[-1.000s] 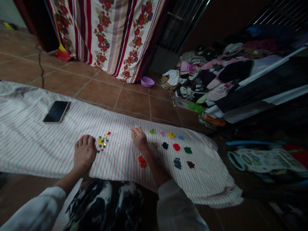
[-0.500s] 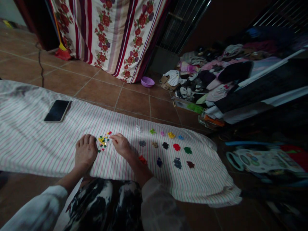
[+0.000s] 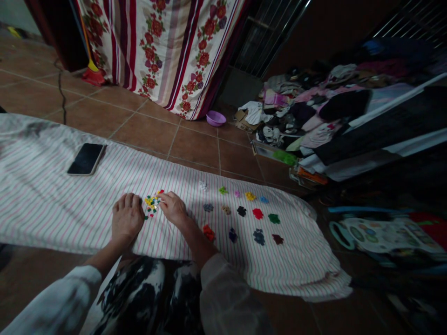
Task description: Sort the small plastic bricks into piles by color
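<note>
On the striped cloth (image 3: pixel 115 216) lies a mixed pile of small pieces (image 3: pixel 151 203), yellow, green, white and red. My left hand (image 3: pixel 128 215) rests flat on the cloth at the pile's left edge, its fingers lying out and holding nothing. My right hand (image 3: pixel 172 207) reaches the pile's right side, thumb and forefinger drawn together at the pieces; anything between them is too small to make out. Farther right are several small single-colour heaps, among them a white heap (image 3: pixel 203 186), a red heap (image 3: pixel 257 213), a green heap (image 3: pixel 274 218) and an orange heap (image 3: pixel 208 232).
A phone (image 3: pixel 86 159) lies on the cloth at the left. Beyond the cloth, a purple basin (image 3: pixel 216 118) and a red broom (image 3: pixel 93 76) are on the tiled floor. Piled clothes (image 3: pixel 300 107) fill the back right.
My right hand has moved slightly left and its fingertips are now over the pile's right side. My left hand stays beside the pile. The whole view has shifted a little.
</note>
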Available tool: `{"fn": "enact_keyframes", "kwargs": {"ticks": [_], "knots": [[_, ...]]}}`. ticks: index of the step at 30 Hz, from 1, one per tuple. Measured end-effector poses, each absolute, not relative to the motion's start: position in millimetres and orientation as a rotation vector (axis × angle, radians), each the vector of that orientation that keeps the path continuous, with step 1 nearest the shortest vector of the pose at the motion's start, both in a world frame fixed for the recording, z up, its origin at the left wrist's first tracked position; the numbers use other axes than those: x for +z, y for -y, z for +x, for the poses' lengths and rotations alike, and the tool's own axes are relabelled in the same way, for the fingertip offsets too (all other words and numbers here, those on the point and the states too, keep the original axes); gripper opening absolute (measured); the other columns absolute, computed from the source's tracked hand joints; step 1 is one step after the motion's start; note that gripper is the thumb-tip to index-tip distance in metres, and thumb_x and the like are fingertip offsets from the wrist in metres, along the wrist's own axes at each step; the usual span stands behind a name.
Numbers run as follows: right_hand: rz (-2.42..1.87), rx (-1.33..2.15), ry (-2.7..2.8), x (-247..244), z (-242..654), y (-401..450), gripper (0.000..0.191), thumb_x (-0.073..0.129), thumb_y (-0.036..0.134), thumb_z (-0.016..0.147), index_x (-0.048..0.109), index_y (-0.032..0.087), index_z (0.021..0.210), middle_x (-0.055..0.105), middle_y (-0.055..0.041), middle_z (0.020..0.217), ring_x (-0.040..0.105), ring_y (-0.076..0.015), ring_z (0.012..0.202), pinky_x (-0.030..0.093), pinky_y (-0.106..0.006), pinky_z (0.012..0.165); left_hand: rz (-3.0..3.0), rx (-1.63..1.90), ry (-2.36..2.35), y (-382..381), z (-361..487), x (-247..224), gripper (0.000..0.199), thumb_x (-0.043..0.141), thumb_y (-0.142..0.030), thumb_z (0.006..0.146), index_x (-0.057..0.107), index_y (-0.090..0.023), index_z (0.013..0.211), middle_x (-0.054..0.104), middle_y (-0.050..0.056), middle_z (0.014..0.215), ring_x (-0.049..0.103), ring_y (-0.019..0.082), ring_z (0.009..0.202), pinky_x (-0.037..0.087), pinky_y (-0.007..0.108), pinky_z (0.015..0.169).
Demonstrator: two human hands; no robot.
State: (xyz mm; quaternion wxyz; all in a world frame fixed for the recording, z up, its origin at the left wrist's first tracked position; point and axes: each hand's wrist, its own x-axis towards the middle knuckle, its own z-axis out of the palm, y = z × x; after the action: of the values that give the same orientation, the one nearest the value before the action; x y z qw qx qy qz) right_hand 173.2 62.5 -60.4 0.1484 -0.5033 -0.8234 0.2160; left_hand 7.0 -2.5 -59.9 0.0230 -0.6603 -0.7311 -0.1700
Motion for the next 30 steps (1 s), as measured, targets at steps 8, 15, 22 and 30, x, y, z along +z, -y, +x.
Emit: {"fn": "enact_keyframes", "kwargs": {"ticks": [8, 15, 22, 30], "knots": [[-1.436, 0.559, 2.446, -63.5, 170.1, -63.0, 0.033, 0.058, 0.025, 0.098, 0.069, 0.033, 0.129, 0.066, -0.0029, 0.114, 0.061, -0.0169, 0.109, 0.048, -0.028, 0.099, -2.052, -0.551, 2.262, 3.2, 6.1, -61.4, 0.034, 0.037, -0.025, 0.096, 0.063, -0.013, 0.114, 0.062, 0.02, 0.124, 0.05, 0.034, 0.124, 0.04, 0.049, 0.097], [-1.47, 0.542, 2.467, -58.8, 167.8, -60.7, 0.032, 0.055, 0.026, 0.1, 0.067, 0.03, 0.129, 0.065, -0.004, 0.117, 0.059, -0.0177, 0.112, 0.047, -0.029, 0.102, -2.047, -0.497, 2.253, 2.5, 5.9, -62.2, 0.033, 0.036, -0.025, 0.097, 0.062, -0.013, 0.113, 0.062, 0.018, 0.126, 0.05, 0.034, 0.125, 0.04, 0.047, 0.097], [-1.485, 0.549, 2.492, -53.9, 168.0, -57.9, 0.032, 0.053, 0.026, 0.1, 0.066, 0.034, 0.128, 0.062, -0.003, 0.117, 0.058, -0.0183, 0.112, 0.048, -0.029, 0.098, -2.04, -0.468, 2.264, 3.1, 7.3, -60.0, 0.032, 0.036, -0.026, 0.097, 0.061, -0.013, 0.112, 0.062, 0.017, 0.126, 0.05, 0.034, 0.124, 0.039, 0.045, 0.097], [-1.464, 0.548, 2.466, -57.6, 171.7, -53.5, 0.038, 0.048, 0.02, 0.1, 0.065, 0.036, 0.13, 0.063, -0.0029, 0.119, 0.058, -0.0181, 0.115, 0.048, -0.029, 0.099, -2.043, -0.494, 2.246, 2.9, 6.6, -62.1, 0.033, 0.034, -0.026, 0.097, 0.061, -0.013, 0.113, 0.061, 0.018, 0.126, 0.049, 0.034, 0.124, 0.039, 0.046, 0.097]]}}
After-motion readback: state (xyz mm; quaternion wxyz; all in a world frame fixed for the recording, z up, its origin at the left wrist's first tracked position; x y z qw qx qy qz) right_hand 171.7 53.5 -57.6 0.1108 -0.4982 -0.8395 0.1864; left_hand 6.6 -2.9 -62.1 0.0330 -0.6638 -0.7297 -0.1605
